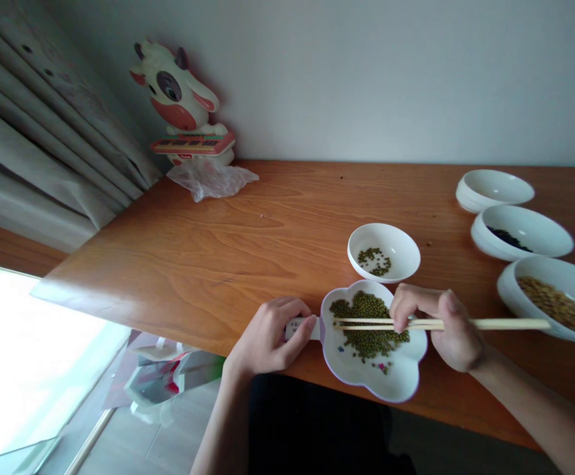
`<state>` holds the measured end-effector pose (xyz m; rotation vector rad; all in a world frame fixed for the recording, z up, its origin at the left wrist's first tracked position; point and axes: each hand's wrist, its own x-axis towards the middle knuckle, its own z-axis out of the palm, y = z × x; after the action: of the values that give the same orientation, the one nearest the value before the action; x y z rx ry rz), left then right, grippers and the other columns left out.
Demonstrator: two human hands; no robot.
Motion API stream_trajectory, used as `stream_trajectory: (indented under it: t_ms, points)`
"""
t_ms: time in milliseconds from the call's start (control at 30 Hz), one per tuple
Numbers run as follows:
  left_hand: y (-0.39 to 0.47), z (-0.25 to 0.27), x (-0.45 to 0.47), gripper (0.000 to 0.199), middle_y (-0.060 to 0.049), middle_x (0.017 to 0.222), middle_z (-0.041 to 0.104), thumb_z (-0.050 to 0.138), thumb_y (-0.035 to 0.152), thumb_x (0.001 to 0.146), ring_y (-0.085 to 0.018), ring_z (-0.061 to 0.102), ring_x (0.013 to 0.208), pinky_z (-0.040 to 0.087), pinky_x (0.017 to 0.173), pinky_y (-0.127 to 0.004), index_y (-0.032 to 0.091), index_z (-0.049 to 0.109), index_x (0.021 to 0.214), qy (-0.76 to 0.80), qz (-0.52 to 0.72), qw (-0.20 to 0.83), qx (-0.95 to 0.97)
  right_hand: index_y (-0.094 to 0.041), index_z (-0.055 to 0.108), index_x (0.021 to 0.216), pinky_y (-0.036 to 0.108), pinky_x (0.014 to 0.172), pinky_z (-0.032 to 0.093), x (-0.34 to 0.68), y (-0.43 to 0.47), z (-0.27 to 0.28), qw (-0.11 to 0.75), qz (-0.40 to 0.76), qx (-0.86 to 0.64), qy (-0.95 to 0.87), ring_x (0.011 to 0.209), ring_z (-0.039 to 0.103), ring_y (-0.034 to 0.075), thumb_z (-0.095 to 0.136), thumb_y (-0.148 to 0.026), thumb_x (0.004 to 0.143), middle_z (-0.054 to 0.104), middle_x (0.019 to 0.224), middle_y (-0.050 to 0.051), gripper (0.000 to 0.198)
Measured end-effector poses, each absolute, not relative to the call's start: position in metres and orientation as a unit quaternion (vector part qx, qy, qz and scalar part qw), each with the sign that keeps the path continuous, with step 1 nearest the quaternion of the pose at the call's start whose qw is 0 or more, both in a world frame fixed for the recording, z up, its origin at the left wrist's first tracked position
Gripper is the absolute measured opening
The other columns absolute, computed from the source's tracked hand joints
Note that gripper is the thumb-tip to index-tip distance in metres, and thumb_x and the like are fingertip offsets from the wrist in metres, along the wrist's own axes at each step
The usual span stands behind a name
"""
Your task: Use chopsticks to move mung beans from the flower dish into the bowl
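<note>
My left hand (278, 332) grips the short handle of a white, flower-shaped dish (400, 379) with a purple rim, near the table's front edge. Green mung beans (369, 330) cover much of the dish's upper and middle part. A pair of wooden chopsticks (508, 324) is in my right hand (443, 323), held level over the dish. Their tips are close together at the beans on the dish's left side; whether a bean is between them I cannot tell. Just behind the dish stands a white bowl (405, 254) with a small amount of mung beans in it.
On the right stand three white bowls: one at the back (508, 188), one with dark beans (547, 231), and one with tan beans (510, 290). A cow toy with a keyboard (183, 105) and a clear plastic bag (211, 179) are at the back left. Bags (169, 376) lie below the table.
</note>
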<state>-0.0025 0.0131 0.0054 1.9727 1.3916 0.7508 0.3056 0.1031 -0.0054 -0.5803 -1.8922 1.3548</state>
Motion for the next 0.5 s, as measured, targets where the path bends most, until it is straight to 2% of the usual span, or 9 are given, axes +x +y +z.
stream_trajectory:
  t_ms: [167,333,500]
  points:
    - [0.013,0.005,-0.003,0.029,-0.005,0.086,0.07,0.05,0.036,0.108,-0.018,0.063,0.078,0.047,0.074,-0.031,0.019,0.065,0.09,0.524,0.285,0.307,0.742,-0.025,0.076,0.078,0.04,0.068,0.045,0.306,0.102,-0.01,0.389,0.512,-0.22,-0.734,0.068,0.062,0.022,0.02,-0.056,0.112,0.068,0.071,0.005,0.072]
    - [0.013,0.005,-0.003,0.03,-0.004,0.085,0.069,0.05,0.037,0.108,-0.018,0.062,0.078,0.047,0.074,-0.031,0.019,0.065,0.09,0.525,0.285,0.306,0.742,-0.025,0.074,0.079,0.038,0.071,0.047,0.308,0.103,-0.007,0.367,0.502,-0.233,-0.748,0.071,0.064,0.021,0.036,-0.043,0.113,0.069,0.074,0.004,0.054]
    - [0.013,0.005,-0.003,0.029,-0.005,0.086,0.07,0.049,0.036,0.108,-0.018,0.062,0.079,0.047,0.075,-0.031,0.019,0.064,0.09,0.521,0.286,0.306,0.744,-0.025,0.071,0.092,0.034,0.059,0.044,0.312,0.106,0.003,0.322,0.496,-0.283,-0.755,0.063,0.061,0.019,0.044,-0.042,0.112,0.066,0.07,0.001,0.037]
